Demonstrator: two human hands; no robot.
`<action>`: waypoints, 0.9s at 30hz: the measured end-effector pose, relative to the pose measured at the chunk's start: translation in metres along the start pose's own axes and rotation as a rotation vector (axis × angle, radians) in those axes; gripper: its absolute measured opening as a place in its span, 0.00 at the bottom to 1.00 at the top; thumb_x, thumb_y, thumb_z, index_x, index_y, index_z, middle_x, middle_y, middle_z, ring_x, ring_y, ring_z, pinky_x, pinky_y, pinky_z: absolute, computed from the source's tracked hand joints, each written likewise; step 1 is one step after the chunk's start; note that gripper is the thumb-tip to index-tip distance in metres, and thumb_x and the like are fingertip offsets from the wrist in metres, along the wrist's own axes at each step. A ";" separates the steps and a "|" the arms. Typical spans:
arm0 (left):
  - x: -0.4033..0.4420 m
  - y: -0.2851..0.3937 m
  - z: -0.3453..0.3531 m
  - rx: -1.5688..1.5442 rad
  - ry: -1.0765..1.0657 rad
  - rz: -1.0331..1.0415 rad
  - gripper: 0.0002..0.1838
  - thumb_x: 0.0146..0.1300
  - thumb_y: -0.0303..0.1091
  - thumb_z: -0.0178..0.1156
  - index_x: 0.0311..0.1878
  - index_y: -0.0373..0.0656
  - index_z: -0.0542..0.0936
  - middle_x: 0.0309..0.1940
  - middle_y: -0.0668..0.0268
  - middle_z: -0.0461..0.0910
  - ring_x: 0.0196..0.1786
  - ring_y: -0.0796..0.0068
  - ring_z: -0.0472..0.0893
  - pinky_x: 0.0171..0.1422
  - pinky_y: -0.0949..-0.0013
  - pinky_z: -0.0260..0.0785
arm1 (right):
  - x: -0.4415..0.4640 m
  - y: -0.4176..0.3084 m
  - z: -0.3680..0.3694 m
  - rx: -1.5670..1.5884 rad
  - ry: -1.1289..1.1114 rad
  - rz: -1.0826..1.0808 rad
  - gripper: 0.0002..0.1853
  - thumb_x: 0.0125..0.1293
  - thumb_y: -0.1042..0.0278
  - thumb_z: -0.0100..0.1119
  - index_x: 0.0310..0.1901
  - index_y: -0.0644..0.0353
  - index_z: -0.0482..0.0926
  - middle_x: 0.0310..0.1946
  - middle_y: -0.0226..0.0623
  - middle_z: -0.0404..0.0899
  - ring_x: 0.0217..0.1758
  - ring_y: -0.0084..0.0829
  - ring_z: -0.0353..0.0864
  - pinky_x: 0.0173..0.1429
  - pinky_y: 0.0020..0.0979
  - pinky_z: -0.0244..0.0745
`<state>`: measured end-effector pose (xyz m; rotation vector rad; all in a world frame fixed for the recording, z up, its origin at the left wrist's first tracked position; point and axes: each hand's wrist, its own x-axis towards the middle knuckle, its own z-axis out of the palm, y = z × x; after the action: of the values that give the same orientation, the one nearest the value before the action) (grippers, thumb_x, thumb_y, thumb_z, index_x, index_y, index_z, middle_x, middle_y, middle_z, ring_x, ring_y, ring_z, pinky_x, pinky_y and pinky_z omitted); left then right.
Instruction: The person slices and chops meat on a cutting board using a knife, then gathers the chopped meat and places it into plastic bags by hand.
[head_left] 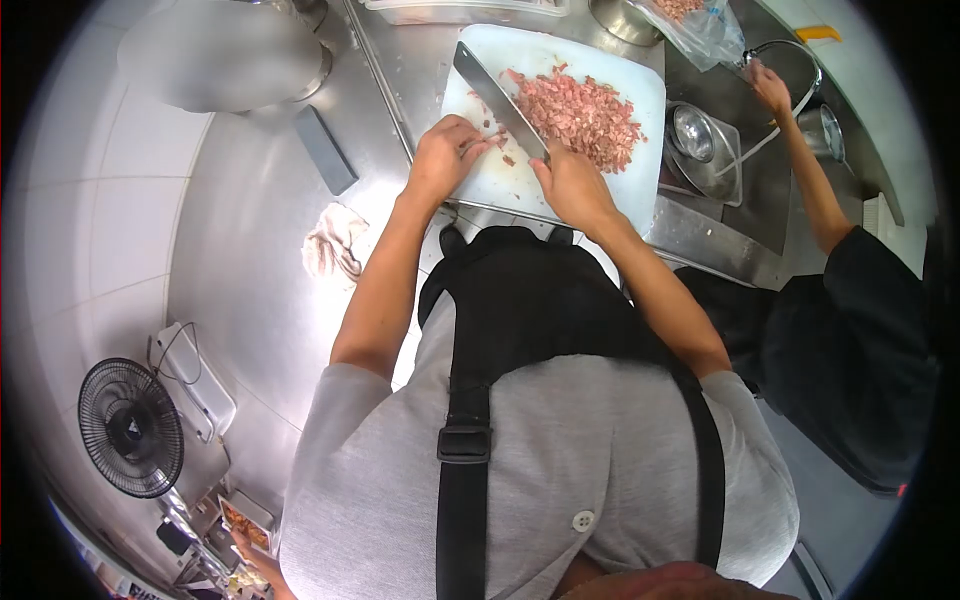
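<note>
My right hand (578,188) is closed round the handle of a kitchen knife (505,103). Its broad blade points up and left across a white cutting board (620,60). To the right of the blade lies a spread heap of chopped pinkish meat (585,115). My left hand (447,158) rests at the board's left edge, fingers bent and pressed together. Small meat scraps (508,160) lie by its fingertips, left of the blade; whatever the fingers pinch is too small to make out.
A grey sharpening stone (326,150) and a crumpled cloth (336,243) lie on the steel counter (255,230) to the left. At right, a co-worker's hand (768,88) is at a sink holding metal bowls (693,133). A plastic bag (705,35) of meat sits behind. A black fan (131,428) stands lower left.
</note>
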<state>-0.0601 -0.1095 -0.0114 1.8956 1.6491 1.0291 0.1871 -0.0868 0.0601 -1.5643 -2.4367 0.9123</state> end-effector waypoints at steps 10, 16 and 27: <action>-0.019 -0.003 0.000 0.040 0.053 -0.066 0.06 0.64 0.27 0.76 0.42 0.37 0.91 0.43 0.57 0.88 0.46 0.53 0.88 0.52 0.57 0.81 | 0.000 -0.013 0.007 0.044 -0.028 -0.005 0.20 0.83 0.56 0.57 0.58 0.69 0.76 0.40 0.63 0.88 0.48 0.65 0.88 0.54 0.61 0.80; -0.027 0.004 -0.007 0.053 0.032 -0.128 0.05 0.64 0.28 0.76 0.42 0.38 0.91 0.44 0.57 0.88 0.48 0.51 0.88 0.57 0.55 0.80 | 0.005 -0.009 0.021 0.057 -0.030 -0.018 0.20 0.84 0.56 0.56 0.59 0.69 0.77 0.40 0.63 0.88 0.48 0.65 0.89 0.54 0.61 0.81; -0.070 0.022 0.012 0.286 0.069 -0.121 0.46 0.73 0.47 0.69 0.84 0.33 0.62 0.85 0.43 0.59 0.87 0.37 0.56 0.89 0.36 0.45 | 0.007 0.002 0.023 0.368 -0.124 0.088 0.22 0.85 0.52 0.56 0.54 0.71 0.76 0.32 0.53 0.86 0.30 0.50 0.88 0.42 0.52 0.83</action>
<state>-0.0383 -0.1796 -0.0204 1.9226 2.0154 0.8562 0.1765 -0.0900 0.0386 -1.5258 -2.1249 1.4165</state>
